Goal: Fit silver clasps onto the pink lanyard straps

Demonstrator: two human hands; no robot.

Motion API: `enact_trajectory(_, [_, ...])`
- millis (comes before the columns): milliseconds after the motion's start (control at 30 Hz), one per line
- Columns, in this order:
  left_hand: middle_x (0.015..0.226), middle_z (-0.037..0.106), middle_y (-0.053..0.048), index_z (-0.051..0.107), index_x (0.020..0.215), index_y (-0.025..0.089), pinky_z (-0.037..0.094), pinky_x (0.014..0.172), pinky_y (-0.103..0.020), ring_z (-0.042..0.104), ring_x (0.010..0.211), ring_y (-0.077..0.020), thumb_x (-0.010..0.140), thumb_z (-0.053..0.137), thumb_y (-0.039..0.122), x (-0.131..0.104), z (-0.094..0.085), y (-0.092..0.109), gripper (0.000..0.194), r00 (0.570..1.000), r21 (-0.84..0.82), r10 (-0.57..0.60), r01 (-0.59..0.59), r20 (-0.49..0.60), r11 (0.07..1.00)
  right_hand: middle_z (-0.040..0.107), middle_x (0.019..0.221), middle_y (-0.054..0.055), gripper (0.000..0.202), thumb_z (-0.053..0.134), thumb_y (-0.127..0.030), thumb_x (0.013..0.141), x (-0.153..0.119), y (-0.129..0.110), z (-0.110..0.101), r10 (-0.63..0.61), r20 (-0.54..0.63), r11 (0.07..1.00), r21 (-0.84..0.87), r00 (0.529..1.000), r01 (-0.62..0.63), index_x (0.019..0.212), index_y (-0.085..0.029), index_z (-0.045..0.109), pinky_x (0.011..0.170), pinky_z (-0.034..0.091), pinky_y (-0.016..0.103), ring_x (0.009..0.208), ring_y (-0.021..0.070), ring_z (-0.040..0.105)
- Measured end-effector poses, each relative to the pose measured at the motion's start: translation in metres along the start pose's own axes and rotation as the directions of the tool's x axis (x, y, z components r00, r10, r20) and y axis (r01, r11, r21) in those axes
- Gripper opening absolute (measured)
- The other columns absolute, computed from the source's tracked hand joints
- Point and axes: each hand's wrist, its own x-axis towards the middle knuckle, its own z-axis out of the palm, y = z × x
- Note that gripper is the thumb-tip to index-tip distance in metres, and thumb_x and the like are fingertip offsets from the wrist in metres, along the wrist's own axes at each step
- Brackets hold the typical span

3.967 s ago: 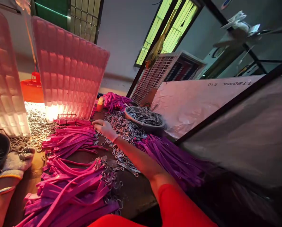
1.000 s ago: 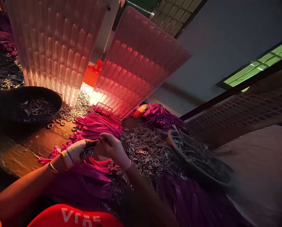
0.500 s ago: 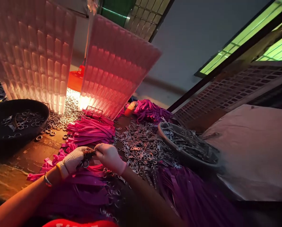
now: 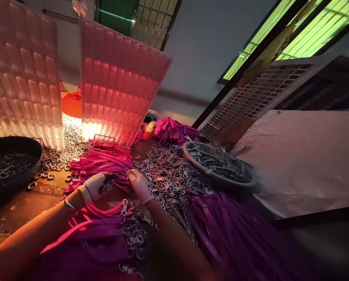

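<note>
My left hand [image 4: 96, 187], in a white knit glove with dark fingertips, is closed on a few metal rings [image 4: 107, 187]. My right hand [image 4: 138, 185], in a thin pale covering, pinches with thumb and forefinger at the right end of a pile of pink straps [image 4: 104, 160]. Whatever lies between those fingertips is too small to make out. Below both hands a second bundle of pink-purple straps [image 4: 92, 238] is spread out, with metal clasps and rings [image 4: 136, 236] at its right ends. Loose metal swivel clasps [image 4: 168, 175] are heaped right of my right hand.
A dark basin [image 4: 36, 160] with rings stands left, beside scattered rings [image 4: 56, 158]. A lit orange lamp [image 4: 72, 104] hangs between two ribbed plastic panels [image 4: 116, 82]. To the right are a grey bowl of clasps [image 4: 189, 152], purple straps [image 4: 230, 238] and a pale sack [image 4: 309, 156].
My hands were together over the rings; now they are apart. My right hand has moved to the strap pile's right end. The view has swung right.
</note>
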Motion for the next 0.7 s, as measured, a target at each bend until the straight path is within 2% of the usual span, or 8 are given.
enact_trajectory(133, [0.055, 0.058, 0.001, 0.064, 0.073, 0.014, 0.023, 0.036, -0.02, 0.039, 0.04, -0.0072, 0.085, 0.059, 0.02, 0.028, 0.008, 0.008, 0.014, 0.991, 0.208, 0.097, -0.075, -0.094, 0.975, 0.063, 0.068, -0.003, 0.036, 0.049, -0.047, 0.091, 0.051, 0.026, -0.003, 0.058, -0.053, 0.997, -0.052, 0.997, -0.06, 0.075, -0.019, 0.063, 0.066, 0.042, 0.025, 0.066, 0.0139, 0.052])
enact_trajectory(267, [0.057, 0.059, 0.002, 0.066, 0.076, 0.013, 0.031, 0.043, -0.021, 0.045, 0.047, -0.0089, 0.082, 0.067, 0.018, 0.057, 0.011, 0.017, 0.008, 0.958, 0.435, 0.265, -0.194, -0.108, 0.879, 0.062, 0.071, -0.003, 0.034, 0.059, -0.046, 0.093, 0.068, 0.036, 0.014, 0.074, -0.067, 0.993, -0.091, 0.995, -0.08, 0.075, -0.018, 0.061, 0.07, 0.046, 0.028, 0.065, 0.0127, 0.055])
enact_trajectory(367, [0.075, 0.067, -0.002, 0.069, 0.089, 0.014, 0.046, 0.058, -0.022, 0.06, 0.067, -0.0135, 0.085, 0.07, 0.023, 0.083, 0.014, 0.031, 0.01, 0.939, 0.564, 0.333, -0.232, -0.081, 0.792, 0.063, 0.073, -0.001, 0.032, 0.058, -0.039, 0.094, 0.063, 0.038, 0.02, 0.059, -0.092, 0.992, -0.107, 0.994, -0.069, 0.072, -0.017, 0.061, 0.073, 0.046, 0.029, 0.069, 0.0132, 0.056])
enact_trajectory(433, [0.096, 0.07, -0.005, 0.068, 0.102, 0.015, 0.054, 0.072, -0.029, 0.064, 0.083, -0.0165, 0.092, 0.065, 0.031, 0.099, 0.02, 0.039, 0.019, 0.937, 0.627, 0.346, -0.24, -0.051, 0.741, 0.066, 0.075, 0.001, 0.03, 0.055, -0.034, 0.092, 0.056, 0.041, 0.017, 0.038, -0.111, 0.993, -0.105, 0.993, -0.05, 0.069, -0.018, 0.063, 0.075, 0.044, 0.027, 0.074, 0.0142, 0.056])
enact_trajectory(500, [0.113, 0.066, -0.008, 0.065, 0.115, 0.016, 0.056, 0.083, -0.038, 0.065, 0.095, -0.0194, 0.095, 0.061, 0.035, 0.11, 0.029, 0.042, 0.027, 0.938, 0.677, 0.346, -0.244, -0.016, 0.695, 0.069, 0.08, 0.002, 0.026, 0.052, -0.032, 0.089, 0.047, 0.043, 0.01, 0.02, -0.128, 0.996, -0.089, 0.992, -0.032, 0.072, -0.018, 0.067, 0.075, 0.044, 0.026, 0.078, 0.0154, 0.056])
enact_trajectory(600, [0.124, 0.063, -0.011, 0.062, 0.123, 0.017, 0.056, 0.09, -0.043, 0.064, 0.105, -0.0221, 0.096, 0.06, 0.035, 0.12, 0.043, 0.035, 0.033, 0.94, 0.728, 0.338, -0.259, 0.04, 0.634, 0.072, 0.086, 0.003, 0.029, 0.047, -0.034, 0.088, 0.032, 0.048, -0.004, 0.01, -0.147, 0.999, -0.042, 0.989, -0.016, 0.089, -0.018, 0.072, 0.076, 0.046, 0.026, 0.081, 0.017, 0.059])
enact_trajectory(700, [0.125, 0.062, -0.011, 0.061, 0.125, 0.015, 0.056, 0.09, -0.043, 0.064, 0.107, -0.0235, 0.095, 0.062, 0.035, 0.124, 0.053, 0.024, 0.035, 0.941, 0.755, 0.328, -0.279, 0.089, 0.594, 0.073, 0.086, 0.003, 0.034, 0.047, -0.038, 0.088, 0.016, 0.049, -0.013, 0.003, -0.142, 1.0, 0.006, 0.99, -0.002, 0.097, -0.018, 0.072, 0.076, 0.048, 0.028, 0.079, 0.018, 0.061])
